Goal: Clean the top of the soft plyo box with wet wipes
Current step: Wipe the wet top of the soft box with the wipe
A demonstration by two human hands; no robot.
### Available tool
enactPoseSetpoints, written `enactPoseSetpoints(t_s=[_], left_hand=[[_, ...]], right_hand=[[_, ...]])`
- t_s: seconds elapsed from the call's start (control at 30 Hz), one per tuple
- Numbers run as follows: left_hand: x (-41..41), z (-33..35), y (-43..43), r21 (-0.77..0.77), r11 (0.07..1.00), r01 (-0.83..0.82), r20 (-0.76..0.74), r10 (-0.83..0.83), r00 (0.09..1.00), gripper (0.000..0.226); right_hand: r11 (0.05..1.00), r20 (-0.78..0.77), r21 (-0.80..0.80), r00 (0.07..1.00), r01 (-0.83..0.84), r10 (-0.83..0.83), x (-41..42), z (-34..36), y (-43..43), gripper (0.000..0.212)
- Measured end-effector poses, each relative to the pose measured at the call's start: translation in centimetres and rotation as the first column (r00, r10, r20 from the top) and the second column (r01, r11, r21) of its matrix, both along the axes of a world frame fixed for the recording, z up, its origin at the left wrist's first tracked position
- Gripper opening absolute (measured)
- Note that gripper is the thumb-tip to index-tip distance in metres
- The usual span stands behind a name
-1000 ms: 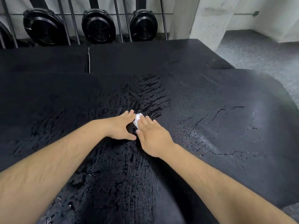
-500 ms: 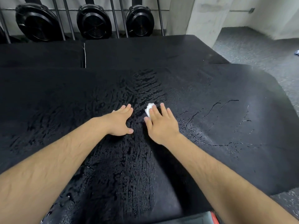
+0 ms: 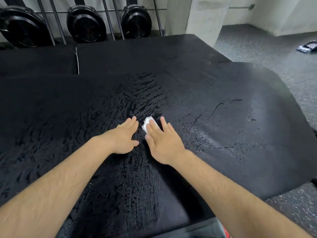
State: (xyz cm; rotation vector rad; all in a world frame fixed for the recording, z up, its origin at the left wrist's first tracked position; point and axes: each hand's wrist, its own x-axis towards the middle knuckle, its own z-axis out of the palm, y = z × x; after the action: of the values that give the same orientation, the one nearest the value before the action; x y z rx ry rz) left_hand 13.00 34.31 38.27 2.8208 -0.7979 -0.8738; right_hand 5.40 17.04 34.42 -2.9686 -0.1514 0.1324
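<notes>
Head view: the white wet wipe (image 3: 147, 124) lies mostly hidden under the straight, spread fingers of the right hand (image 3: 163, 143), mid-top of the wet black plyo box (image 3: 223, 134). The left hand (image 3: 122, 140) rests flat beside it, holding nothing.

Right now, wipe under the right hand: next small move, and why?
Probably slide the right hand, flat on the wet wipe, rightward: the plyo box top there looks mostly dull with thin wet streaks, while the middle and left glisten. Left hand rests flat alongside.

Black fans (image 3: 86, 23), concrete pillar (image 3: 205, 16)
</notes>
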Motion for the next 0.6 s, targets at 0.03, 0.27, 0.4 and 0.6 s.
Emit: enactPoseSetpoints(t_s=[0.03, 0.27, 0.4, 0.6], left_hand=[[0.0, -0.1, 0.1, -0.011, 1.000, -0.003, 0.003, 0.003, 1.000, 0.080], [0.0, 0.1, 0.2, -0.042, 0.999, -0.012, -0.002, 0.012, 1.000, 0.079], [-0.3, 0.0, 0.2, -0.057, 0.998, -0.005, 0.018, 0.006, 1.000, 0.080], [-1.5, -0.2, 0.2, -0.044, 0.999, 0.018, 0.084, -0.014, 0.996, 0.073]], right_hand=[[0.998, -0.011, 0.005, 0.998, -0.062, 0.062, -1.3, -0.1, 0.7, 0.074], [0.992, -0.031, -0.033, 0.992, 0.125, -0.126, -1.0, 0.2, -1.6, 0.058], [0.997, -0.041, 0.036, 0.996, -0.075, 0.076, -3.1, 0.1, 2.3, 0.079], [0.993, -0.043, -0.108, 0.998, 0.042, -0.046, -4.2, 0.4, -2.5, 0.060]])
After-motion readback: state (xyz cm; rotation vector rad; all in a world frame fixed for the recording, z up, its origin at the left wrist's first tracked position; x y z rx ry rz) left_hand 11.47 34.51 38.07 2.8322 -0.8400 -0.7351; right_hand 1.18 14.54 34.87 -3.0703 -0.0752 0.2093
